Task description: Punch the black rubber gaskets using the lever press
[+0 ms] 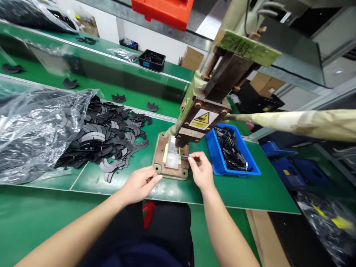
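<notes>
A hand-lever press (204,107) stands on the green bench, its base plate (164,172) in front of me. On the plate lies a light metal fixture (172,157) under the press's ram. My right hand (200,168), just right of the fixture, pinches a small thin dark part (184,156) that points towards it. By the plate's front left corner, my left hand (143,182) is closed with its fingers curled; what it holds, if anything, is hidden.
To the left, a pile of black curved pieces (111,137) spills from a clear plastic bag (41,129). A blue bin (250,168) of small black parts stands right of the press. The press's long lever (292,124) reaches right. A green conveyor belt (96,85) carries several curved pieces behind.
</notes>
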`<state>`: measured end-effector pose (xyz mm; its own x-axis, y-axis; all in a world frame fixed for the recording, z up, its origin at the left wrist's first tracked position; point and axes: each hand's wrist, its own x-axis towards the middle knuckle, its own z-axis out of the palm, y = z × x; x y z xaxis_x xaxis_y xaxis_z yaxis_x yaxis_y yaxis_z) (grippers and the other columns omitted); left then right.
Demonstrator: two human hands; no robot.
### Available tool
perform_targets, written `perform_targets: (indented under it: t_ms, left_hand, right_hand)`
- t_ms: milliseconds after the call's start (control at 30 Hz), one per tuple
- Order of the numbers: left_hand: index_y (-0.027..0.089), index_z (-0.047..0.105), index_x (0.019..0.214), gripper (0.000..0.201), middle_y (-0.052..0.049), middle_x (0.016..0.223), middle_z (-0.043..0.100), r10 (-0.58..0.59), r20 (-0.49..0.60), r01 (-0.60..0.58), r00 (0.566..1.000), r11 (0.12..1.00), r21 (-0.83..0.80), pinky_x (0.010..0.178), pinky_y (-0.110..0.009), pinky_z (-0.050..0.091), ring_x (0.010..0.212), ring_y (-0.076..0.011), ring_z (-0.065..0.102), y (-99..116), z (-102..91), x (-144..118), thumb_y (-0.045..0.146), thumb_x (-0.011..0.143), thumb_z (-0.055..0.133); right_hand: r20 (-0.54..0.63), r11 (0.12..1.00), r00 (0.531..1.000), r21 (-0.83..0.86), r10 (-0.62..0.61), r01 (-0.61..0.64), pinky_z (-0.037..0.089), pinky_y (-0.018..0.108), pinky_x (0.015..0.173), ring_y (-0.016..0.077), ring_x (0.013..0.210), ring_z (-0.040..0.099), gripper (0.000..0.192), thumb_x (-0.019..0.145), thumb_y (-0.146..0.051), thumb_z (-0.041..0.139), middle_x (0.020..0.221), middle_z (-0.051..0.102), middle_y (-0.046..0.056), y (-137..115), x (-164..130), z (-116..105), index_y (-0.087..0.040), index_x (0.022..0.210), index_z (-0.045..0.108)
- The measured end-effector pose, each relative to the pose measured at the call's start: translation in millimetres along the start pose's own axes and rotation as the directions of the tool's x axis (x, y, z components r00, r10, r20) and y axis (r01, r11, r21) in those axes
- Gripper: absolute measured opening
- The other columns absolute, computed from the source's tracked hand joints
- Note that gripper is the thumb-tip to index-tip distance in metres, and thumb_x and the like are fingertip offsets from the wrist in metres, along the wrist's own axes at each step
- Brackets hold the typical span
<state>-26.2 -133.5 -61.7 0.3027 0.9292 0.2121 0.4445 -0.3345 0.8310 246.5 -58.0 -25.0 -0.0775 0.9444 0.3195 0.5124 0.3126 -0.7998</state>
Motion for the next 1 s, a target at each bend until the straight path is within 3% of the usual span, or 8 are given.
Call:
perform_targets:
  t_ms: [233,400,633,767,867,1000]
  left_hand:
    - [0.021,0.056,0.082,0.028,-0.001,0.077,0.059,0.117,0.062,-0.120,0.991,0.991,0.057,0.067,-0.031,0.043,0.074,-0.0158,0.057,4,-4.4,-1,0.029,0.109,0.054]
    - [0.023,0.057,0.082,0.022,-0.001,0.074,0.060,0.169,0.050,-0.172,0.984,0.983,0.063,0.064,-0.034,0.046,0.069,-0.0179,0.058,4,-7.4,-1,0.025,0.104,0.058]
    - [0.026,0.060,0.082,0.016,-0.002,0.072,0.062,0.178,0.013,-0.178,0.984,0.984,-0.012,0.058,-0.037,0.048,0.062,-0.0192,0.059,4,-10.6,-4,0.019,0.096,0.063]
    - [0.027,0.062,0.084,0.015,-0.001,0.070,0.063,0.245,0.028,-0.245,0.969,0.969,0.000,0.054,-0.036,0.050,0.059,-0.0189,0.060,8,-16.9,4,0.020,0.098,0.062]
    - [0.028,0.064,0.087,0.013,-0.001,0.071,0.065,0.266,0.022,-0.267,0.964,0.963,0.031,0.057,-0.037,0.053,0.061,-0.0197,0.062,10,-19.8,8,0.022,0.098,0.063]
    - [0.028,0.064,0.087,0.012,-0.002,0.071,0.065,0.248,0.015,-0.248,0.969,0.969,0.017,0.057,-0.037,0.052,0.061,-0.0197,0.061,8,-16.4,3,0.021,0.097,0.063]
  right_hand:
    - [-0.019,0.981,0.982,-0.062,-0.187,0.186,0.059,0.041,0.092,0.0202,0.102,0.068,0.006,0.097,-0.025,0.068,0.102,0.071,0.005,-3,-15,5,-0.026,0.100,0.073]
    - [-0.049,0.954,0.959,-0.121,-0.280,0.273,0.061,0.043,0.084,0.0215,0.099,0.069,0.022,0.092,-0.012,0.069,0.103,0.070,0.005,-2,-23,9,-0.029,0.105,0.072]
    - [-0.009,0.943,0.958,-0.175,-0.288,0.282,0.062,0.046,0.086,0.0227,0.101,0.069,0.042,0.086,-0.001,0.069,0.107,0.067,0.005,-11,-31,8,-0.032,0.114,0.071]
    - [0.005,0.928,0.948,-0.202,-0.320,0.314,0.063,0.047,0.086,0.0234,0.104,0.069,0.049,0.084,0.003,0.068,0.110,0.067,0.006,-12,-29,11,-0.032,0.118,0.072]
    - [0.022,0.915,0.941,-0.226,-0.337,0.333,0.064,0.047,0.087,0.0231,0.104,0.070,0.048,0.084,0.003,0.068,0.110,0.068,0.006,-10,-26,14,-0.030,0.118,0.073]
    - [0.060,0.926,0.961,-0.258,-0.269,0.275,0.064,0.046,0.082,0.0234,0.099,0.071,0.040,0.086,-0.004,0.072,0.104,0.071,0.006,-9,-23,17,-0.030,0.116,0.073]
